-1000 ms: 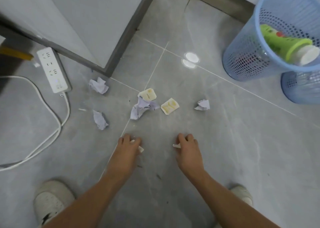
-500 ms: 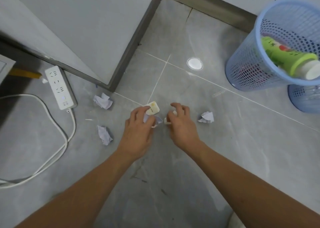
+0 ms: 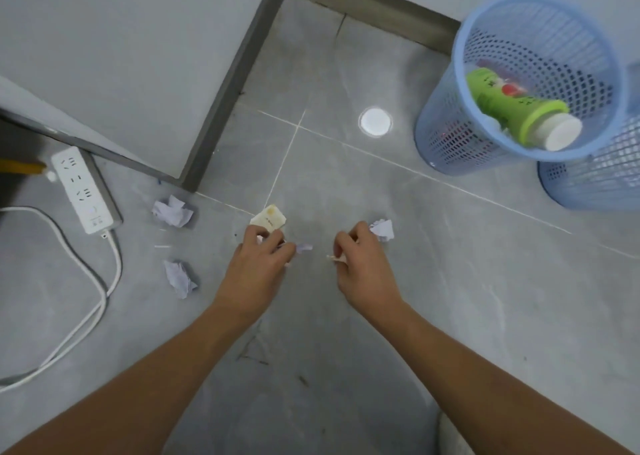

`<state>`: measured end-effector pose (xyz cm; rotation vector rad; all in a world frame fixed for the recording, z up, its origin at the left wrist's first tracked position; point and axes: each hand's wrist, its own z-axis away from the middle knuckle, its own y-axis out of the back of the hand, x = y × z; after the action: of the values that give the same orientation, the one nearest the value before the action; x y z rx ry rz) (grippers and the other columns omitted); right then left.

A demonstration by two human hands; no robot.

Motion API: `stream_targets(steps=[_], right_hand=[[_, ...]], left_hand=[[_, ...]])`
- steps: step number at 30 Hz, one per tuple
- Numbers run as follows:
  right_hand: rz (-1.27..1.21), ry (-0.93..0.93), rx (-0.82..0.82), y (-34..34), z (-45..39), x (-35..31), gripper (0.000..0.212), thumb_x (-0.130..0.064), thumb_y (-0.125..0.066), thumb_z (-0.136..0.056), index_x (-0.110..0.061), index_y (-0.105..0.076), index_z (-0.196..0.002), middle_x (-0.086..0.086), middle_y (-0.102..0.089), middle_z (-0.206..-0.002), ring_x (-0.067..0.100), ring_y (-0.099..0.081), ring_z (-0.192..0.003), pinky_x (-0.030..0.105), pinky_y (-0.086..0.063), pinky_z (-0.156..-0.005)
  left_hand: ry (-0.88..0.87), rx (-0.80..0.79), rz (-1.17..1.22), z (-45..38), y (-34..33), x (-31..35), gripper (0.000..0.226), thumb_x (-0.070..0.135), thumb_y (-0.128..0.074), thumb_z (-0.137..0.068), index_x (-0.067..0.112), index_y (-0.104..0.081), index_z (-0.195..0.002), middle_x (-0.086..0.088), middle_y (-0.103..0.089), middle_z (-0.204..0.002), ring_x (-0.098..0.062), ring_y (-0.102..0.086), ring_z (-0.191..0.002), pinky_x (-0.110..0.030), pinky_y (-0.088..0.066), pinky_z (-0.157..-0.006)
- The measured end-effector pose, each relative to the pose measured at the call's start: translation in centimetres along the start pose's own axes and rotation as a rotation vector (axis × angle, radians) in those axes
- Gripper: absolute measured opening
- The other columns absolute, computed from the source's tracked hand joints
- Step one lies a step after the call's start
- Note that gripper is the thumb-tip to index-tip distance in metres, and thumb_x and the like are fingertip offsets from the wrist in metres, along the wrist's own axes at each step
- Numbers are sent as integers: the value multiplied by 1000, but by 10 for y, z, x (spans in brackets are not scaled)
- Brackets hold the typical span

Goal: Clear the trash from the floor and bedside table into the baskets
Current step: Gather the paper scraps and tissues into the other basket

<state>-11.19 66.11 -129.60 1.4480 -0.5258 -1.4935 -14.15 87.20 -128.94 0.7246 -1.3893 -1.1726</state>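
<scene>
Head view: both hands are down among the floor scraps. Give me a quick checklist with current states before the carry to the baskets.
1. Left hand has a grip: ok, fingers curled on a yellow wrapper and purple paper.
2. Right hand has a grip: ok, pinching a small scrap; what else it holds, cannot tell.
3. Floor cleared: not ok, paper balls remain at and.
4. Basket open and upright: ok, green bottle inside.
5. Power strip and cable clear of hands: ok.

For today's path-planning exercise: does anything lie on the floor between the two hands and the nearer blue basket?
Nothing visible blocks the way. Between the right hand, the left hand and the nearer blue basket lies bare tile; only a crumpled paper sits beside the right hand.
</scene>
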Motion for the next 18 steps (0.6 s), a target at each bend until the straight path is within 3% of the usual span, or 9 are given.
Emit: stream_targets(steps=[4, 8, 11, 15, 18], right_hand=[[-140, -131, 137, 87, 40, 4, 24, 3, -64, -78, -16, -53, -87, -1, -41, -99, 23, -47, -79, 40, -47, -65], [-280, -380, 299, 206, 81, 28, 30, -2, -70, -80, -24, -51, -84, -12, -39, -96, 11, -52, -76, 24, -45, -69], [-324, -493, 456, 287, 98, 63, 26, -5, -72, -83, -25, -55, -84, -14, -42, -99, 9, -56, -81, 11, -41, -70], [-398, -580, 588, 367, 92, 126, 23, -4, -73, -84, -22, -58, -85, -8, -46, -98, 6, -56, -81, 11, -39, -70], [-413, -602, 624, 410, 66, 179, 22, -3, -73, -82, -20, -60, -89, -3, -46, -101, -5, -53, -86, 15, -40, -74]], left_hand=[[-79, 36, 104, -17, 61, 69, 24, 7, -73, -85, 20, -62, -102, 3, -61, -105, -31, -48, -101, -38, -43, -87], [-185, 37, 234, -56, 123, 176, 12, 17, -65, -89, 23, -58, -97, 9, -58, -107, -27, -46, -103, -27, -36, -87], [-304, 64, 277, -98, 158, 259, 15, 17, -66, -90, 24, -57, -100, 6, -58, -108, -26, -47, -103, -29, -39, -87], [-366, 128, 332, -169, 180, 366, 13, 13, -71, -90, 17, -60, -93, 2, -57, -105, -27, -45, -101, -34, -42, -87], [-270, 155, 355, -233, 167, 432, 14, 18, -70, -89, 19, -57, -92, 1, -56, -103, -24, -40, -97, -30, -35, -84]])
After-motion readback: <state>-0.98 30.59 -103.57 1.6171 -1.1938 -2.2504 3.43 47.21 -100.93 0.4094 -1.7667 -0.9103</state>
